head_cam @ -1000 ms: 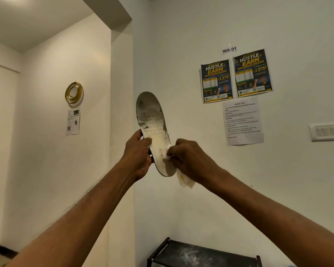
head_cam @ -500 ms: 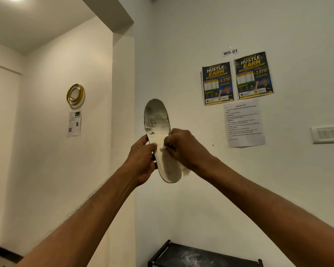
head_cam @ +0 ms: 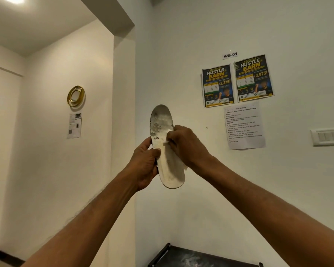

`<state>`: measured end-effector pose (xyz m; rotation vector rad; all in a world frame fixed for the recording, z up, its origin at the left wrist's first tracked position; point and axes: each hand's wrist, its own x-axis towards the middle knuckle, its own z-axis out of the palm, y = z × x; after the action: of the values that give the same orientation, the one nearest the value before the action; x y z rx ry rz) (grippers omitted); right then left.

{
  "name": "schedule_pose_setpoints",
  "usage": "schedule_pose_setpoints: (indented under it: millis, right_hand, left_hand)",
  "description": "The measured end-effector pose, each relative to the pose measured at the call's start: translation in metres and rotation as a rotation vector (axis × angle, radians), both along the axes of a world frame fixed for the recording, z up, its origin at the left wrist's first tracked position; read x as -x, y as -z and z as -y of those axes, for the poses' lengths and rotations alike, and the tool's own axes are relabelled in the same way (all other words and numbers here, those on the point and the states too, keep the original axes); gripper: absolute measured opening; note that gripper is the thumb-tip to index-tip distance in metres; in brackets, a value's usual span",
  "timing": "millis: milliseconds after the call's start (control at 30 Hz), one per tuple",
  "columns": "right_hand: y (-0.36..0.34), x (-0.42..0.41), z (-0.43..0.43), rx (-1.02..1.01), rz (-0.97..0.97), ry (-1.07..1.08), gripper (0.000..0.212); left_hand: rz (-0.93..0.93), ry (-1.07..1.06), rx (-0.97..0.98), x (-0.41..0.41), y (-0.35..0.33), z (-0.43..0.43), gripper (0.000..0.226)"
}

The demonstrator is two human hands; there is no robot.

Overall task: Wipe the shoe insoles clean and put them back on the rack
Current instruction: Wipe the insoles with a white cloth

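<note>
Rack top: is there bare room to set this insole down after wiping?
Nothing stands on the visible strip of the rack top, between its left rail and right corner post; only a pale smudge marks it. The rest lies below the frame. Crowded only around the insole: left hand grips it, right hand presses a wipe on it.

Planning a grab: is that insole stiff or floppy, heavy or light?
Probably stiff: the insole stands upright, unbent, gripped at one edge by the left hand. Likely light: that hand alone carries it while the right hand presses tissue on it.
</note>
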<state>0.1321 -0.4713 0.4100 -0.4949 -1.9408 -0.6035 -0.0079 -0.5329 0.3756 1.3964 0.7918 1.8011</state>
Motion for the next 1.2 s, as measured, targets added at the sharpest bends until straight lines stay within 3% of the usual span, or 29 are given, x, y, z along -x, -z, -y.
schedule_pose_setpoints:
  millis: [67, 200, 333, 433, 567, 700, 833, 933, 1067, 1200]
  right_hand:
    - [0.005, 0.003, 0.002, -0.051, 0.118, 0.008, 0.011]
    - [-0.006, -0.007, -0.012, -0.013, -0.084, -0.010, 0.009]
    - [-0.002, 0.002, -0.001, -0.100, 0.151, 0.053, 0.025]
    - [-0.022, -0.003, -0.010, -0.070, -0.060, 0.048, 0.019]
    - [-0.026, 0.007, -0.003, -0.142, 0.139, 0.078, 0.020]
    - [-0.040, 0.002, -0.012, -0.113, -0.077, 0.040, 0.017]
    - [-0.039, 0.012, -0.008, -0.154, 0.060, 0.051, 0.010]
    - [-0.050, 0.009, -0.013, -0.118, -0.190, 0.006, 0.009]
    - [-0.051, 0.017, -0.004, -0.161, -0.014, 0.022, 0.009]
    - [-0.063, 0.016, -0.011, -0.112, -0.277, -0.025, 0.011]
  left_hand:
    - [0.001, -0.005, -0.003, 0.001, 0.000, 0.000, 0.060]
    - [-0.024, -0.011, 0.015, 0.001, 0.000, 0.002, 0.057]
    - [-0.021, -0.002, 0.020, 0.001, -0.001, 0.001, 0.059]
    - [-0.045, 0.004, 0.053, -0.001, 0.001, 0.000, 0.059]
    - [-0.026, 0.011, 0.053, 0.001, 0.001, -0.002, 0.060]
    - [-0.049, 0.014, 0.060, 0.004, 0.002, -0.001, 0.062]
    - [-0.048, 0.010, 0.048, 0.005, 0.000, 0.000, 0.061]
    - [-0.051, 0.011, 0.055, 0.005, 0.000, -0.001, 0.063]
    - [-0.063, 0.005, 0.057, 0.005, 0.000, 0.000, 0.062]
    - [-0.089, 0.012, 0.056, 0.005, 0.000, 0.000, 0.063]
